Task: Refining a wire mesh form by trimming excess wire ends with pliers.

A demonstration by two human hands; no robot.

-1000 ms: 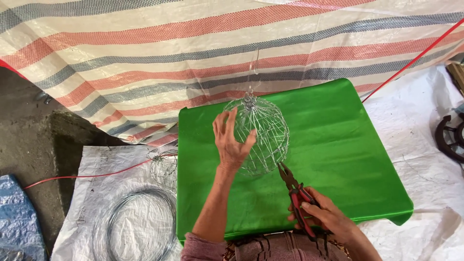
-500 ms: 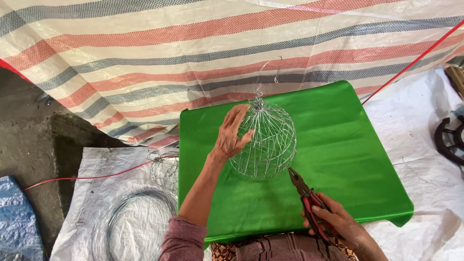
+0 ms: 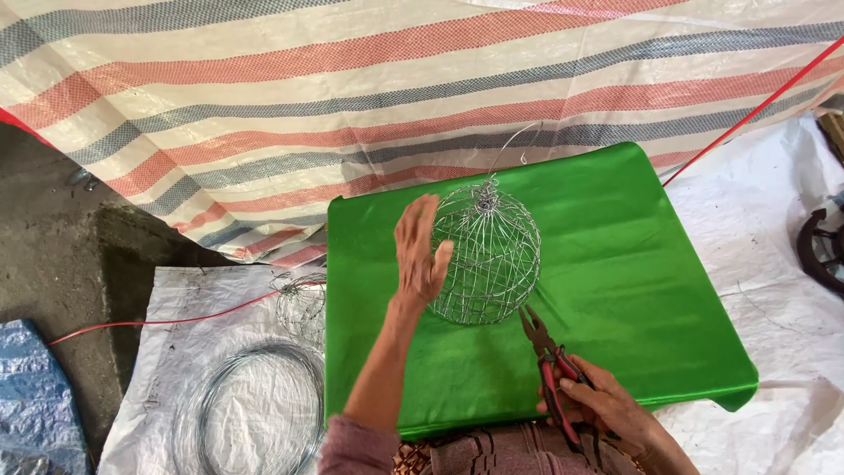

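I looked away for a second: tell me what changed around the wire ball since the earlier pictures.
The left hand turned the round silver wire-mesh ball on the green cloth-covered table and now rests open against its left side. The right hand drew the red-handled pliers slightly back from the ball. The coil of wire on the white sheet stayed put.

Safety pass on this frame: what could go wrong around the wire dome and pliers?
1. The wire dome has a loose wire end at its top; the left hand beside it could get pricked.
2. The pliers in the right hand point toward the dome and could snag its mesh.
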